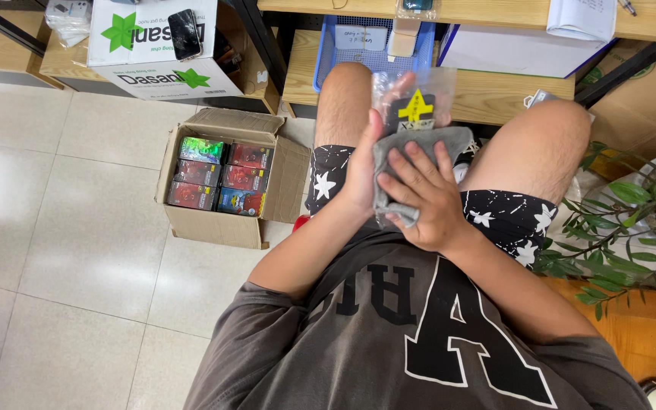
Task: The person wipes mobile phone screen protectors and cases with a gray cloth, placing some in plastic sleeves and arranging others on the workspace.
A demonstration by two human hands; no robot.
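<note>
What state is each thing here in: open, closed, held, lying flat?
Clear packet: held upright in left hand.
Grey cloth: pressed against the packet by right hand.
Brown carton: open on the floor, holding colourful boxes.
White carton: closed, with a dark phone lying flat on top.
Blue basket: open-topped, holding small items.

Open tiled floor (62,228) to the left, free passage down to the open cardboard box (225,178) of small coloured packs. Ahead, blocked by low wooden shelf (487,95) and blue basket (328,53) just beyond the knees. Right side crowded by leafy plant (632,220). Large white carton (153,45) closing the far left corner.
</note>
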